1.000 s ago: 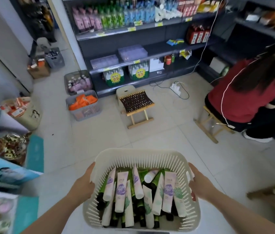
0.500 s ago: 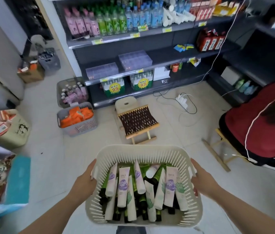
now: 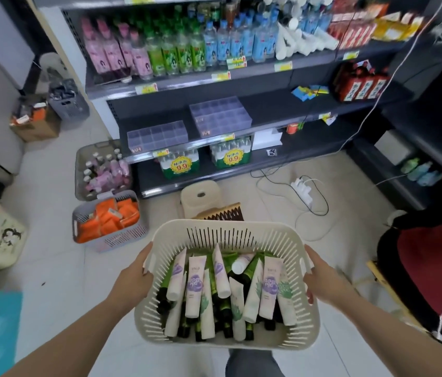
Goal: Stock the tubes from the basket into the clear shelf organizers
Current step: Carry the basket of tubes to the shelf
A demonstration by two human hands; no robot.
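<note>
Currently, left hand (image 3: pixel 135 278) and right hand (image 3: pixel 323 281) each grip a side rim of the basket (image 3: pixel 225 229). Contents: tubes (image 3: pixel 195 287). Clear organizers (image 3: pixel 157 136) sit at the shelf's front edge.

Forearms (image 3: pixel 78 330) bare to frame edge. Left hand (image 3: pixel 133 278), right hand (image 3: pixel 323 281) bare. Grey trouser leg (image 3: pixel 252 363) at bottom.

Cream slotted basket (image 3: pixel 215 230), white-and-lilac tubes (image 3: pixel 195 288) (some seemingly green-leafed)

Stool (image 3: pixel 224 213) mostly hidden behind basket (image 3: pixel 241 225), price tags (image 3: pixel 146 88) seemingly unreadable
</note>
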